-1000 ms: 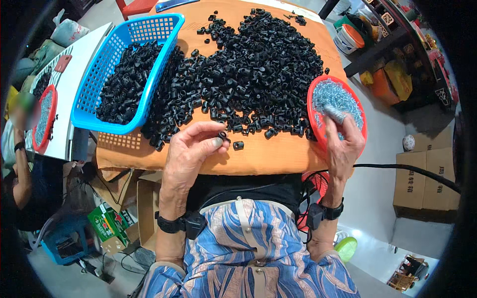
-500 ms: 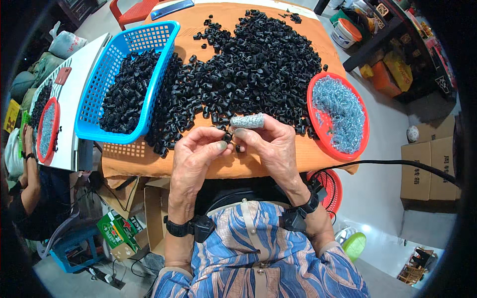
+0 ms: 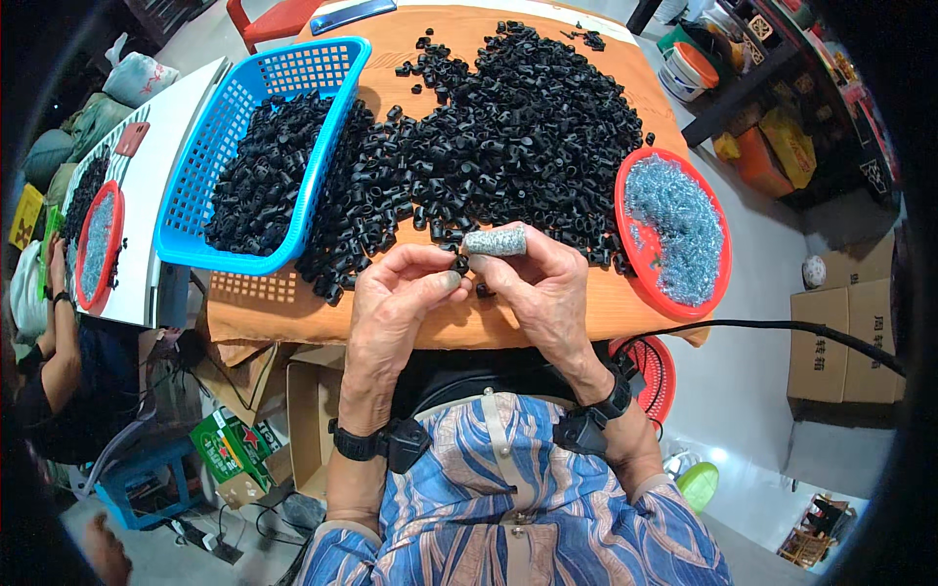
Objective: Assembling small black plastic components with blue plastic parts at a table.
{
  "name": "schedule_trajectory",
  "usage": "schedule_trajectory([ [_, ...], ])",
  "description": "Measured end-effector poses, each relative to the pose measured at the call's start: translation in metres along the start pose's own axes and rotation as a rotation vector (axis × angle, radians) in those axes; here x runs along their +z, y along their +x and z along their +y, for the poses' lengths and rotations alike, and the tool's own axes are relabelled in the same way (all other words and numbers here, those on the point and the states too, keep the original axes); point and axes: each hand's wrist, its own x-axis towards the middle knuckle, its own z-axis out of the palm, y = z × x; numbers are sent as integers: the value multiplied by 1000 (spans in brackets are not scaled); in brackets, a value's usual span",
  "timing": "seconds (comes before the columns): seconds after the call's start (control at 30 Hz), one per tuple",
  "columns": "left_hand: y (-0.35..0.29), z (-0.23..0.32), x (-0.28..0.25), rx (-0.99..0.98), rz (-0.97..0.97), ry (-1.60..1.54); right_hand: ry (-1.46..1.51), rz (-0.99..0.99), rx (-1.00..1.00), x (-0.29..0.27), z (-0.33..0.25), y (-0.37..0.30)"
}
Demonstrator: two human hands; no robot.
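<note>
My left hand (image 3: 401, 298) and my right hand (image 3: 540, 293) meet at the table's near edge, thumbs and fingertips pinched together. Between them is a small black plastic fitting (image 3: 461, 264), mostly covered by fingers. A grey speckled wrap (image 3: 495, 241) sleeves my right index finger. Another small black piece (image 3: 484, 290) shows below the right fingertips; whether it is held or lying there I cannot tell. Just beyond spreads a large pile of black plastic fittings (image 3: 528, 137). Right of my hands, small shiny metal springs (image 3: 674, 210) fill a red round tray (image 3: 625, 252).
A blue basket (image 3: 320, 186) with black parts stands left on the orange tablecloth (image 3: 391, 327). A black cable (image 3: 772, 328) runs off right from my wrist. A red basket (image 3: 653, 383) sits below the table. Another person's arm (image 3: 61, 337) is at a white table, far left.
The whole view has shifted slightly, so the table sits a little farther right. Both hands keep their pinch. A blurred body part has come in at the lower left.
</note>
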Motion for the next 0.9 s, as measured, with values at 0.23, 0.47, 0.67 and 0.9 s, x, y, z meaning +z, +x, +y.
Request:
schedule_trajectory([
  [0.23,0,-1,0,9,21,-15,-22,-14,0,4,-5,-5],
  [0.47,2,-4,-3,42,-7,-31,-213,-79,-174,-2,-3,-3],
  [0.67,0,-1,2,27,-26,85,-52,-52,-1,-14,-5,-3],
  [0.9,-2,3,-2,48,-24,-6,-254,-77,42,-54,-8,-13],
])
